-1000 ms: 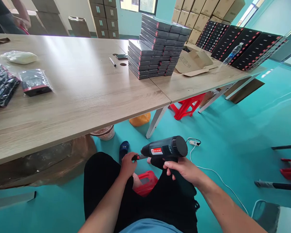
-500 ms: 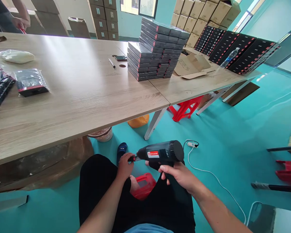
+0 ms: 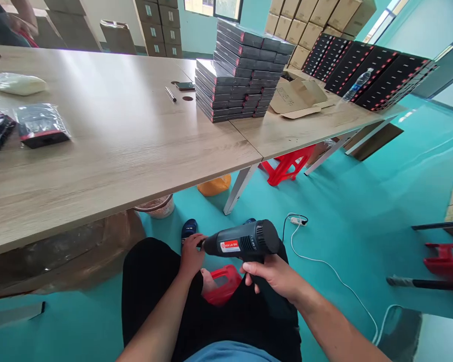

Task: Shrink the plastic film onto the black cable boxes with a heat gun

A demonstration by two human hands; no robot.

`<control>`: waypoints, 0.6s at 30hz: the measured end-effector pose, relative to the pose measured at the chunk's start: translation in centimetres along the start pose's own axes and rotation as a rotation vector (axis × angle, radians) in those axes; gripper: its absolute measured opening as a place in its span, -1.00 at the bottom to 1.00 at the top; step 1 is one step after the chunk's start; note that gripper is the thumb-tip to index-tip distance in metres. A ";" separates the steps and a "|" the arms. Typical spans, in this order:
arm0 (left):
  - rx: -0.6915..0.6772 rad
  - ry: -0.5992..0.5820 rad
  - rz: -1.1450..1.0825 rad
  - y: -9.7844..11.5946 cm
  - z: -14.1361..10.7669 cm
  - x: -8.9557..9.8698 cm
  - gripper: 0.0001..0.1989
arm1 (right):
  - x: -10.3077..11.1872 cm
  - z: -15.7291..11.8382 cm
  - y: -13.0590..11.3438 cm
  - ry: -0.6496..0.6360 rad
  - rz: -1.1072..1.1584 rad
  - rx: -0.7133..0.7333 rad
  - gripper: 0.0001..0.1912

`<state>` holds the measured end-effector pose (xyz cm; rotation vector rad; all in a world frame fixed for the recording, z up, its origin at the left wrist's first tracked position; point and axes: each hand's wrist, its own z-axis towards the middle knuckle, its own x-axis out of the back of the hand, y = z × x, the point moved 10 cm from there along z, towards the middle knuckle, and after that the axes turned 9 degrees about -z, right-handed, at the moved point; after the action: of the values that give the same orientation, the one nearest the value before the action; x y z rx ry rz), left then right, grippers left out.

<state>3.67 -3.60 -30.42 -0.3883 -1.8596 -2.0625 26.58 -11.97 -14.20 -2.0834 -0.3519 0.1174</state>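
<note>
While our right hand (image 3: 265,275) wraps around the heat gun (image 3: 232,244) in front of the table (image 3: 136,146), our left hand (image 3: 192,255) curls at its nozzle, any hold hidden from us. On the table's left, one film-covered box (image 3: 41,124) looks slackly wrapped; centrally, slim dark boxes (image 3: 237,83) are already stacked.

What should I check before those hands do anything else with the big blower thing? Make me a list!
1. Right hand around the handle of the heat gun: ok.
2. Left hand well clear of the nozzle: not ok, it's right beside it.
3. Heat gun switched off: cannot tell.
4. Left hand's item plainly visible: not ok, mostly hidden.
5. White cable slack: ok, it curves loosely.
</note>
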 end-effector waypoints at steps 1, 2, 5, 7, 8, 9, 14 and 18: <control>0.002 0.015 -0.004 -0.1 0.0 0.2 -0.54 | 0.5 0.0 0.1 0.040 -0.005 0.002 -0.66; 0.003 0.028 -0.011 -0.2 0.0 0.3 -0.52 | 1.2 0.0 0.3 0.091 -0.007 -0.011 -0.67; -0.001 0.037 -0.053 -0.5 0.0 0.4 -0.50 | 2.3 -0.3 1.7 0.145 0.015 -0.097 -0.65; -0.002 0.037 -0.072 -0.7 0.1 0.3 -0.54 | 1.3 -0.3 2.1 0.055 0.047 -0.100 -0.62; 0.000 0.038 -0.076 -0.8 0.2 0.2 -0.57 | 0.6 -0.3 2.0 0.011 0.061 -0.071 -0.62; 0.005 0.041 -0.076 -0.9 0.3 0.1 -0.60 | 0.2 -0.2 1.8 -0.006 0.068 -0.035 -0.62; 0.002 0.012 -0.041 -0.3 0.2 -0.1 -0.52 | 0.8 -0.2 2.1 0.150 0.026 -0.033 -0.60; -0.029 0.038 -0.001 0.6 0.1 0.5 -0.58 | -0.3 -0.4 1.7 0.026 0.019 -0.032 -0.58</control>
<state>3.48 -3.59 -29.69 -0.3525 -1.8108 -2.0850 26.71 -13.22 -15.48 -2.1185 -0.3206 0.0963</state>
